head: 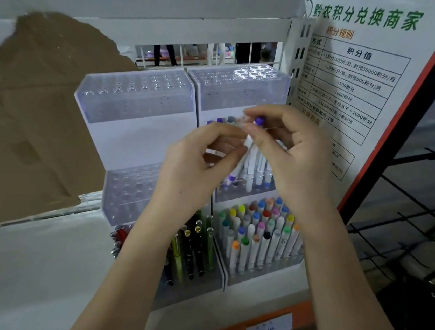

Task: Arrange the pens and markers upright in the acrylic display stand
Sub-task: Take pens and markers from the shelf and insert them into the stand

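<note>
Two tiered acrylic display stands point(137, 96) sit side by side on a white shelf. My right hand point(287, 156) pinches a white marker with a purple cap point(259, 120) in front of the right stand's middle tier. My left hand point(200, 163) holds the same marker lower down, fingers curled at its barrel. A few white markers point(254, 166) stand upright in that middle tier behind my hands. The bottom right tier holds several coloured-cap markers point(255, 231). Dark and green pens point(196, 246) fill the bottom left tier.
The left stand's upper tiers and the right stand's top tier point(244, 86) have bare holes. A torn cardboard sheet point(33, 106) leans at the left. A printed notice board point(357, 72) stands right of the stands, with a black wire rack point(425, 188) beyond it.
</note>
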{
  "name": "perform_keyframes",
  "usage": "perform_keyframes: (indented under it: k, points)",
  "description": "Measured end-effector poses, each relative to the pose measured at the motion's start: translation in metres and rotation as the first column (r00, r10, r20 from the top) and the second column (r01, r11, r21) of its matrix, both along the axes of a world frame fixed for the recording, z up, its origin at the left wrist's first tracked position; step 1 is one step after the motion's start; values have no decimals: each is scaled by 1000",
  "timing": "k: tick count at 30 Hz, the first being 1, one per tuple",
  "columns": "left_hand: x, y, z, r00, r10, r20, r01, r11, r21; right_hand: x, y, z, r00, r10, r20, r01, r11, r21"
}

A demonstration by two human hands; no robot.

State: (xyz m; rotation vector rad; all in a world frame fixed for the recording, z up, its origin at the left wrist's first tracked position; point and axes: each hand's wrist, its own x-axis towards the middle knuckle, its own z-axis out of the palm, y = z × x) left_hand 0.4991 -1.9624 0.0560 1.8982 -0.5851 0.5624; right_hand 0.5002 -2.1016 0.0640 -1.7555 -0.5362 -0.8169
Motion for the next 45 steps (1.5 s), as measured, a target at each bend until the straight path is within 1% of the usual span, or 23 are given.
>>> perform_keyframes:
  k: [2, 4, 8, 10, 12, 15, 19, 21, 23, 25, 27, 34, 37, 41, 45]
  points:
    - [2, 5, -3, 999, 37, -10, -37, 999, 32, 1, -5, 3, 999, -30, 12, 29, 999, 42]
    - [4, 11, -8, 995, 98, 9, -98, 986, 133, 5, -11, 6, 997, -69, 40, 66, 996, 68]
    - [9, 23, -21, 966, 214, 145, -253, 897, 362, 14, -16, 5, 992, -123, 37, 120, 989, 89]
    - [10, 25, -25, 950, 237, 203, -303, 854, 423, 18, -14, 1, 992, -125, 10, 123, 988, 89]
    - [11, 26, -26, 943, 238, 232, -321, 833, 451, 21, -9, -3, 992, -128, -10, 128, 988, 84]
    - [11, 27, -28, 938, 237, 252, -333, 816, 473, 23, -1, -5, 989, -148, 15, 147, 988, 42]
    - [11, 29, -32, 948, 225, 227, -311, 815, 490, 27, 5, -7, 975, -207, 75, 210, 977, -34]
    - [10, 30, -32, 952, 226, 205, -299, 821, 487, 30, 7, -12, 955, -270, 125, 285, 951, -124]
    - [9, 30, -32, 956, 228, 185, -290, 830, 476, 35, 10, -22, 916, -332, 226, 377, 906, -194]
    - [8, 30, -32, 959, 230, 164, -281, 838, 467, 40, 12, -31, 871, -376, 315, 452, 864, -220]
    - [8, 31, -33, 961, 231, 154, -277, 842, 463, 43, 11, -36, 850, -395, 349, 488, 839, -239]
    - [5, 30, -33, 962, 237, 139, -275, 841, 466, 41, 10, -32, 871, -380, 311, 459, 856, -237]
    - [5, 30, -33, 963, 235, 136, -271, 837, 475, 38, 10, -30, 858, -421, 294, 490, 843, -223]
    - [4, 31, -32, 964, 237, 122, -267, 832, 486, 36, 13, -27, 854, -443, 271, 509, 819, -264]
    - [4, 39, -29, 961, 248, 126, -277, 811, 516, 33, 13, -25, 897, -390, 208, 438, 848, -299]
